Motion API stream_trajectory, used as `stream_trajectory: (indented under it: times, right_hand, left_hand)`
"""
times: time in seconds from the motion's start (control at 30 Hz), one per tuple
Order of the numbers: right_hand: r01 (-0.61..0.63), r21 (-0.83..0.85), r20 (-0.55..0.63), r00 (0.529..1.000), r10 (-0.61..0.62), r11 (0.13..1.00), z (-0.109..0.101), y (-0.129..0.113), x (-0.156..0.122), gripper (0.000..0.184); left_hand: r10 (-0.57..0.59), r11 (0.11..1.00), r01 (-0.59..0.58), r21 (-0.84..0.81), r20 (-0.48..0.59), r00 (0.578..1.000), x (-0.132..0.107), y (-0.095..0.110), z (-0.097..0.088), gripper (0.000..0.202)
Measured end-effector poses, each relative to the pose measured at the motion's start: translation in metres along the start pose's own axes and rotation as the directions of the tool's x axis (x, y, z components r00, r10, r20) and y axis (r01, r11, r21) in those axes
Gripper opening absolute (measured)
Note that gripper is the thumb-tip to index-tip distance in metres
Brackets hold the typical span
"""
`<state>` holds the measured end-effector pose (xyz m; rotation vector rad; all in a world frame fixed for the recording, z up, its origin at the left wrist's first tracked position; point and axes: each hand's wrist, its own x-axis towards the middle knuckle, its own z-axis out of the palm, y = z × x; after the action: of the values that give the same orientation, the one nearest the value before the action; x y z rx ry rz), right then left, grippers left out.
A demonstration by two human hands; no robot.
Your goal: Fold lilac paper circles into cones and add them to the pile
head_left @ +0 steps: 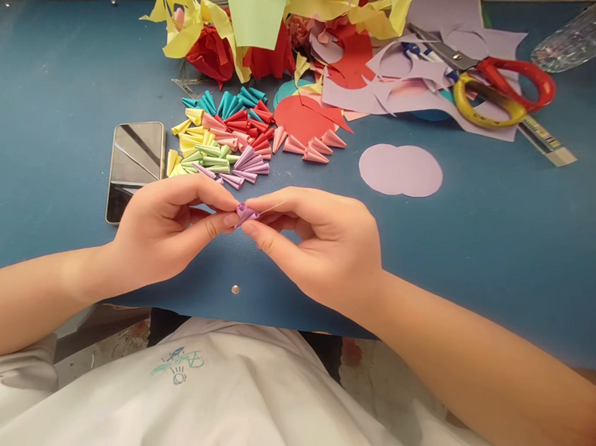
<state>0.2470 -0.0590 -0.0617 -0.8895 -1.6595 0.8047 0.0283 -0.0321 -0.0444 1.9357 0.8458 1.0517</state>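
Observation:
Between the fingertips of both hands is a small purple paper cone, partly rolled, with a thin pale strand or edge sticking out to its right. My left hand pinches it from the left with thumb and forefinger. From the other side, my right hand grips it the same way. Just beyond the hands lies a pile of finished-looking paper cones in teal, red, pink, yellow, green and purple. A purple paper piece shaped like two overlapping circles lies flat beyond my right hand.
A phone lies left of the cones. Scissors with red and yellow handles rest on purple paper scraps. Nearby are a cutter, a clear plastic bottle, red paper circles and crumpled yellow paper on the blue table.

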Motion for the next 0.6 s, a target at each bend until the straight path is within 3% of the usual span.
stream_trajectory:
  times: [0.2, 0.43, 0.6]
  right_hand:
    - [-0.153, 0.090, -0.087, 0.983, 0.161, 0.984, 0.0054, -0.0014, -0.0028, 0.014]
    - [-0.150, 0.094, -0.093, 0.983, 0.158, 0.984, 0.0075, -0.0015, -0.0014, 0.014]
    - [-0.163, 0.191, -0.096, 0.978, 0.184, 0.968, 0.0090, -0.0023, -0.0008, 0.014]
  left_hand:
    - [-0.079, 0.992, 0.078, -0.101, -0.005, 0.997, -0.0021, 0.0017, 0.0030, 0.016]
    - [-0.081, 0.989, 0.091, -0.117, 0.087, 0.993, -0.0028, -0.0035, 0.0064, 0.027]
    - [-0.070, 0.995, 0.072, -0.069, 0.028, 0.997, -0.0037, -0.0064, 0.0094, 0.026]
